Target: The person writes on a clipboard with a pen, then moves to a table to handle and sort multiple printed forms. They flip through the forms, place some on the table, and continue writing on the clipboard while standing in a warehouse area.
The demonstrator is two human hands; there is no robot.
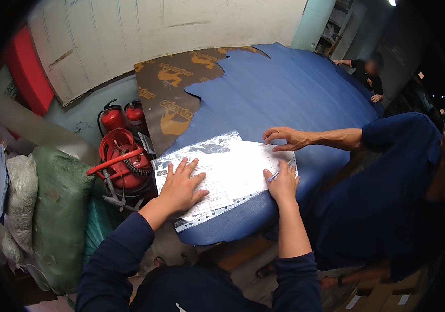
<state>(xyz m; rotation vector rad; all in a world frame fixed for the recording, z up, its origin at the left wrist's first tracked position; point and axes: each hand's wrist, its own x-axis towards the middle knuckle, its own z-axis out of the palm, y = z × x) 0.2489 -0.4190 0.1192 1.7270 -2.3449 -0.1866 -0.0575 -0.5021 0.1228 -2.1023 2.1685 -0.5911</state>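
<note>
White paper sheets (248, 171) lie over a clear plastic sleeve (217, 143) with a punched edge, on top of a large blue hide (269, 99) that looks like leather. My left hand (183, 187) rests flat on the left part of the papers, fingers spread. At their right side, my right hand (285, 184) holds a blue-and-white pen (274, 177) over the sheets. Another person's hand (287, 138) reaches in from the right and touches or hovers at the papers' upper right edge; I cannot tell which.
Under the hide lies a brown printed board or sheet (160, 104). Red fire extinguishers (113, 118) and a red machine with a hose (128, 177) stand to the left, beside green and white wrapped bundles (59, 208). A co-worker (368, 78) stands at the far right end.
</note>
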